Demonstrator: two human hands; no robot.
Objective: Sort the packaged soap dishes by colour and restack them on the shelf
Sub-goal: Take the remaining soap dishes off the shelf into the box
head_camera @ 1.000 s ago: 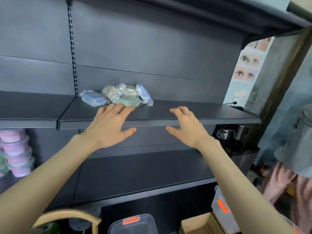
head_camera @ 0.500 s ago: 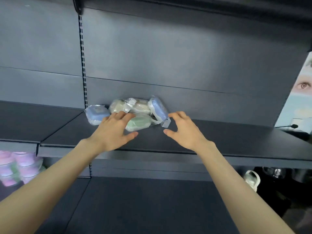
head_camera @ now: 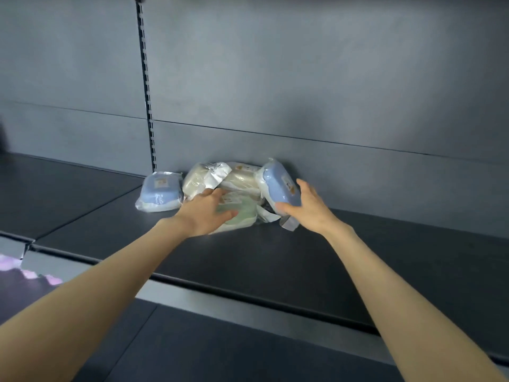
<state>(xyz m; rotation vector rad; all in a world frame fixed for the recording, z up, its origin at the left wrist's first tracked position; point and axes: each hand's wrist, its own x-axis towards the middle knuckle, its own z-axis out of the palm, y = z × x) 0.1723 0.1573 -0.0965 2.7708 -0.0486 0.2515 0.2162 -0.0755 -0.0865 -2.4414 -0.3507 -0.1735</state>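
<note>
small labels [head_camera: 160, 183] with an orange mark sit on the packs, but the writing is too small to read. the left hand [head_camera: 205, 213] lies open and spread on the green dish [head_camera: 242, 216], with its fingertips at the cream dish [head_camera: 195, 179]. the right hand [head_camera: 308, 208] holds the tilted blue dish [head_camera: 279, 186], thumb under its lower edge and fingers curved round its side. a second blue dish [head_camera: 158, 195] lies flat further left. all sit at the back of the dark shelf [head_camera: 275, 257], against the back panel [head_camera: 330, 106].

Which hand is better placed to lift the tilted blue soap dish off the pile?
Right. The right hand cups the tilted blue dish, thumb against its face; the left hand lies flat on the green dish.
</note>
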